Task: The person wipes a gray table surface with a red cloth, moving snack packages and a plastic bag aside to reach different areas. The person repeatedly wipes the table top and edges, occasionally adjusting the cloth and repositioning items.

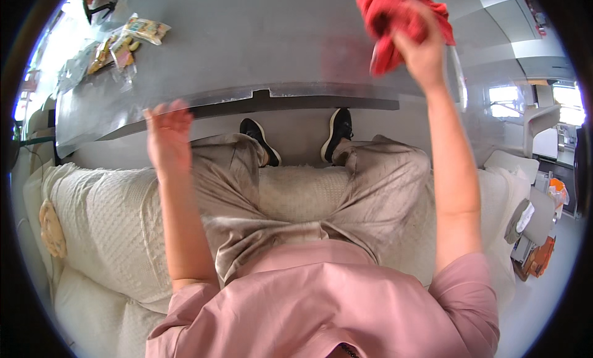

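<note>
My right hand (419,47) grips a bunched red cloth (377,8) over the right part of the grey table (259,38). A loose corner of the cloth hangs towards me, and a reddish reflection shows on the glossy tabletop beside it. My left hand (170,135) is raised close to the table's front edge on the left, holding nothing that I can see. Its fingers are loosely bent and blurred. Whether that hand touches the clear cover (83,114) on the table is not plain.
Snack packets (147,29) and crumpled plastic wrapping (76,68) lie at the table's left, near a black object (99,10). I sit on a sofa with a cream cover (116,219), my shoes (340,131) below the table edge. Grey chairs (512,165) stand at right.
</note>
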`<act>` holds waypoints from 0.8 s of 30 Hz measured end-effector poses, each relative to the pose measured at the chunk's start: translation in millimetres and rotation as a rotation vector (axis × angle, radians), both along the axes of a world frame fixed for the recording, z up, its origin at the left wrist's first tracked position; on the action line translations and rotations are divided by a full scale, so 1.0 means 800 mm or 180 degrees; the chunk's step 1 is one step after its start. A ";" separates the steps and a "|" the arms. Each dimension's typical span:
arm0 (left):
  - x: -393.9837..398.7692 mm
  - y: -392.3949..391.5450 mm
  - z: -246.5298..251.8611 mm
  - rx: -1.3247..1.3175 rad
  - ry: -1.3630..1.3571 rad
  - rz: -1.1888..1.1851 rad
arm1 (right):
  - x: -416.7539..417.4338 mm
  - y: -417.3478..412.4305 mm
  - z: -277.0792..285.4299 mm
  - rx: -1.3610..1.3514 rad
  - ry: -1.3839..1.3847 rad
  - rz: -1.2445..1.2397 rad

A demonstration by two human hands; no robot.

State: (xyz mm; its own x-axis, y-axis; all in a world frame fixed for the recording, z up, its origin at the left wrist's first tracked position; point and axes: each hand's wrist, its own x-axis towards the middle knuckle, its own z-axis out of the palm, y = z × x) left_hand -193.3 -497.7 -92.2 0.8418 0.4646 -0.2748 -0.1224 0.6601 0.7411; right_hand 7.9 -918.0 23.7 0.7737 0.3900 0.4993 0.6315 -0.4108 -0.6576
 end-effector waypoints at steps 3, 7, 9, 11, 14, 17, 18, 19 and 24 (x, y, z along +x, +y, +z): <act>0.004 -0.089 0.021 -0.0230 0.0418 -0.0570 | -0.056 -0.004 -0.056 -0.0842 0.0183 0.0432; 0.028 -0.148 0.020 -0.0596 0.0363 -0.1288 | -0.088 0.010 -0.074 -0.1311 -0.0335 -0.0065; 0.032 -0.144 0.028 -0.0680 0.0309 -0.1367 | -0.092 0.032 -0.076 -0.1412 -0.0534 -0.0101; 0.028 -0.134 0.030 -0.0972 0.0203 -0.1433 | -0.095 0.063 -0.083 -0.1441 -0.0531 0.0169; 0.021 -0.143 0.037 -0.1206 0.0151 -0.1444 | -0.111 0.124 -0.088 -0.1485 -0.0600 0.0441; 0.021 -0.141 0.018 -0.1471 -0.0342 -0.1564 | -0.127 0.191 -0.095 -0.1419 -0.0752 0.0621; 0.021 -0.140 0.009 -0.1525 -0.0516 -0.1556 | -0.132 0.212 -0.097 -0.1429 -0.0743 0.0648; 0.019 -0.138 0.002 -0.1573 -0.0687 -0.1536 | -0.135 0.232 -0.099 -0.1438 -0.0729 0.0688; 0.012 -0.127 0.008 -0.1694 -0.0924 -0.0794 | -0.151 0.311 -0.112 -0.1134 -0.0724 0.0738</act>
State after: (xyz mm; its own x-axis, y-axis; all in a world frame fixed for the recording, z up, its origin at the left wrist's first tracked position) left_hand -183.5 -599.6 -85.8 0.9813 0.1092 -0.1588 -0.0641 0.9621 0.2651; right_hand -113.0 -669.3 -65.6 0.5327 0.7169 0.4498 0.8446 -0.4168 -0.3361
